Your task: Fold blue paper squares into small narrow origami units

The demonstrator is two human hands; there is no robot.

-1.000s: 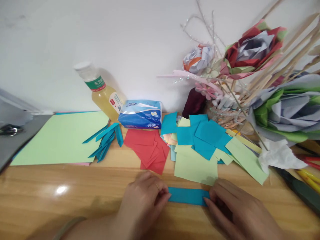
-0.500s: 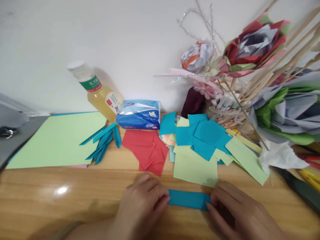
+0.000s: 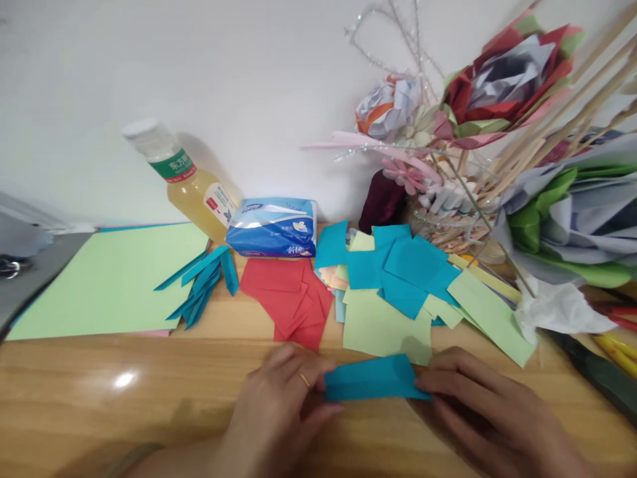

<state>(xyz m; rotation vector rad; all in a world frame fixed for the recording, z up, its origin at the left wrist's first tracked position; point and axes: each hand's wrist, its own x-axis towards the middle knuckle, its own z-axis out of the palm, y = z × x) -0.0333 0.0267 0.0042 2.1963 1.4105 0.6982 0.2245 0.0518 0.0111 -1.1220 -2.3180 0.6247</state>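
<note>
A blue piece of paper (image 3: 371,380), folded lengthwise with one flap partly raised, is held by its two ends just above the wooden table. My left hand (image 3: 283,398), with a ring on one finger, grips the left end between thumb and fingers. At the other end, my right hand (image 3: 478,398) pinches the lower right corner. Right behind the paper lies a light green sheet (image 3: 385,328). Loose blue paper squares (image 3: 415,265) overlap it, and red paper pieces (image 3: 291,295) are spread to its left.
Folded blue strips (image 3: 204,282) rest partly on large green sheets (image 3: 109,279) at the left. A drink bottle (image 3: 192,192) and a tissue pack (image 3: 272,228) stand by the wall. Paper flowers (image 3: 507,86) fill the right. A crumpled tissue (image 3: 560,309) lies near scissor-like handles (image 3: 617,348).
The blue paper has gone from a flat narrow strip to a wider shape with its upper flap lifted. My right hand has shifted slightly right; both hands still hold the ends.
</note>
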